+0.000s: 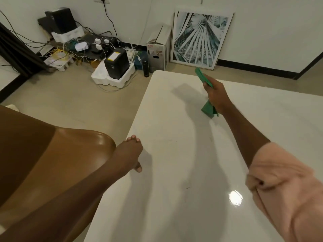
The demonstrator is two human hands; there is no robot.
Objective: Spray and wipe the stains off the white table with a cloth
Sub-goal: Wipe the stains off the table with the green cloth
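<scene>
The white tabletop carried small dark specks near its middle, the right hand clenched a green cloth above its far part, and the left hand rested open-fingered on its left edge.

Dim overhead light glares on the table; wide-angle edges bend.

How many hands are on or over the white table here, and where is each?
2. The left hand rests on the white table at its left edge. The right hand is raised over the far part, gripping a green cloth.
</scene>
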